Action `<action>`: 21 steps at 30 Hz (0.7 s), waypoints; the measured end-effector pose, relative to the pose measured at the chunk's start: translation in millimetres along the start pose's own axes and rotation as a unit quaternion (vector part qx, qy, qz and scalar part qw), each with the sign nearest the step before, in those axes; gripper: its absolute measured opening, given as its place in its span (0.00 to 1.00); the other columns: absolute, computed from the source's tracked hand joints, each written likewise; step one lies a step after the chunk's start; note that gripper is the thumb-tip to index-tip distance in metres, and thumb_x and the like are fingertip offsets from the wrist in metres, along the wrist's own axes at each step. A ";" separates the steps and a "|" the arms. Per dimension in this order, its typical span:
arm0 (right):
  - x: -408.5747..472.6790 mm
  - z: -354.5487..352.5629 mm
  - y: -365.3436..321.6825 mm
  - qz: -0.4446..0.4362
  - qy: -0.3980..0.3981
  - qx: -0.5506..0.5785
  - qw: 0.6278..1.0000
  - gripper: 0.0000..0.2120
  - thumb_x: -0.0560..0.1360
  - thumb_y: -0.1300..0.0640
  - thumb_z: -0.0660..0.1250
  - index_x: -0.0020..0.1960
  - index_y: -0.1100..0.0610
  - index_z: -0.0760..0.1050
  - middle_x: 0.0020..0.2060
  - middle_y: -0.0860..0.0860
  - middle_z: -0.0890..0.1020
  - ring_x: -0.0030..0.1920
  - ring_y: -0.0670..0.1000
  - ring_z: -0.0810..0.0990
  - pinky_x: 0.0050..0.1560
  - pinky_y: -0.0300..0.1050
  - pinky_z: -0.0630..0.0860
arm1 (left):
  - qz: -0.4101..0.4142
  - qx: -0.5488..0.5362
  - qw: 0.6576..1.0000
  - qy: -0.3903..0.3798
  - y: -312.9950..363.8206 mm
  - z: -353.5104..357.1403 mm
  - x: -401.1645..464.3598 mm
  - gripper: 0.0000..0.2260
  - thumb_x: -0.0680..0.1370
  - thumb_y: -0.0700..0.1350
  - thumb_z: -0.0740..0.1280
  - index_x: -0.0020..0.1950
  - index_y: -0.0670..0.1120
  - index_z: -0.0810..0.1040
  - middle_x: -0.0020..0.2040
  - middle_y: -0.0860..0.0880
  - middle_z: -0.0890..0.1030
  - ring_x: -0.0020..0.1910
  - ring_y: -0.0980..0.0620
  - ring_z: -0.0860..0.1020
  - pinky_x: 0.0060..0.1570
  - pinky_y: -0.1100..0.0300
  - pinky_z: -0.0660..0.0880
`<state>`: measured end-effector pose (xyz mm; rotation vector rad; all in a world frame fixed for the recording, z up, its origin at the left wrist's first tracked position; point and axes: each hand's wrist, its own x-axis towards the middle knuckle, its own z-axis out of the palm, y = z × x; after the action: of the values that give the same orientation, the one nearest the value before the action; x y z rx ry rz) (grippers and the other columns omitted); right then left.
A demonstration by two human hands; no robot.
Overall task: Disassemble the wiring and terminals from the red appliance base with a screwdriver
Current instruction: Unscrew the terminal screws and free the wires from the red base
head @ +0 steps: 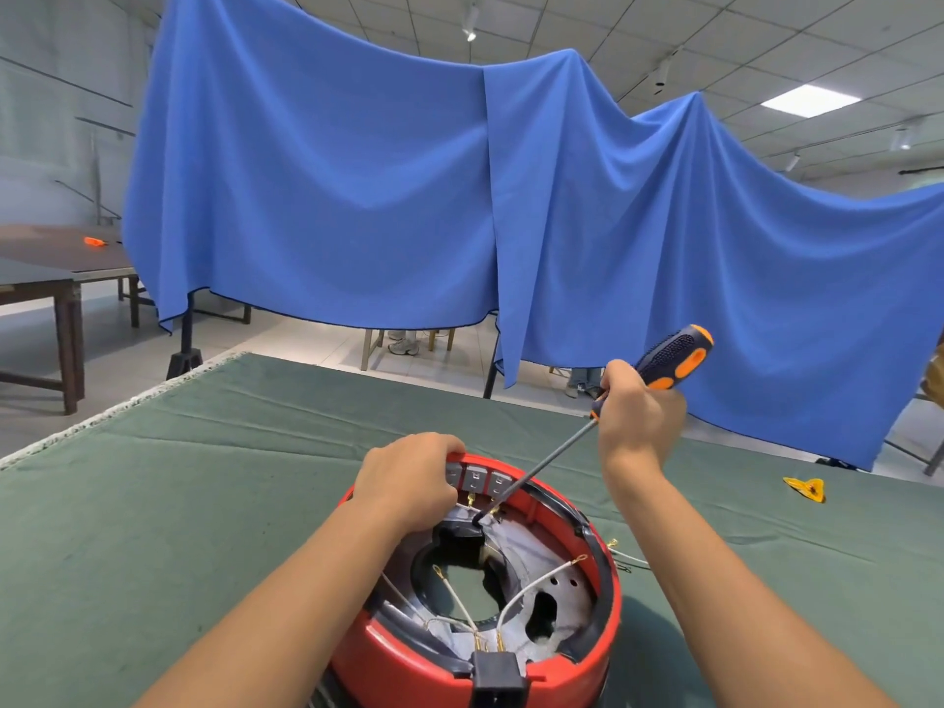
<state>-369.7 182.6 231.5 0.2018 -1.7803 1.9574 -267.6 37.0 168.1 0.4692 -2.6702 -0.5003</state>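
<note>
The red appliance base [577, 661] lies open side up on the green table cloth [204, 503], near the front edge. White wires [531, 587] with brass terminals cross its metal inside, and grey terminal blocks [475, 477] line its far wall. My left hand [408, 480] grips the far left rim of the base. My right hand [638, 408] holds a black and orange screwdriver [669, 357] by the handle. Its long shaft slants down to the left, and the tip sits at a brass terminal below the grey blocks.
A small yellow and orange piece [807, 489] lies on the cloth to the right. Loose wire ends [626, 557] stick out beside the base's right side. A blue cloth [408, 196] hangs behind the table. Wooden tables [56, 278] stand at far left.
</note>
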 end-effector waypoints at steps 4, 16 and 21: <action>1.4 -5.2 7.0 0.025 0.021 0.039 0.999 0.08 0.58 0.54 0.62 0.32 0.60 0.69 0.16 0.48 0.69 0.17 0.45 0.67 0.19 0.33 0.63 | 0.002 0.002 1.000 0.004 -2.3 2.2 1.0 0.23 0.72 0.41 0.62 0.65 0.58 0.71 0.62 0.55 0.77 0.60 0.50 0.74 0.47 0.56 0.64; -28.9 -18.8 -5.2 -0.055 0.016 0.190 0.980 0.08 0.63 0.60 0.62 0.27 0.57 0.65 0.16 0.45 0.69 0.18 0.46 0.64 0.22 0.34 0.64 | 0.005 -0.012 1.000 0.010 -3.2 2.5 -0.6 0.24 0.71 0.40 0.61 0.65 0.58 0.72 0.62 0.56 0.77 0.60 0.50 0.75 0.49 0.56 0.66; -40.8 -18.9 -1.6 -0.081 0.006 0.197 0.977 0.07 0.64 0.61 0.62 0.29 0.59 0.67 0.17 0.46 0.71 0.19 0.44 0.67 0.23 0.34 0.66 | 0.008 -0.012 1.000 0.008 -3.4 3.0 0.4 0.24 0.72 0.40 0.61 0.65 0.58 0.71 0.62 0.56 0.77 0.61 0.50 0.74 0.51 0.56 0.67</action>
<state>-329.4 190.8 213.2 0.4498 -1.3046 2.1651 -268.4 34.7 164.3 0.4419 -2.6477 -0.5199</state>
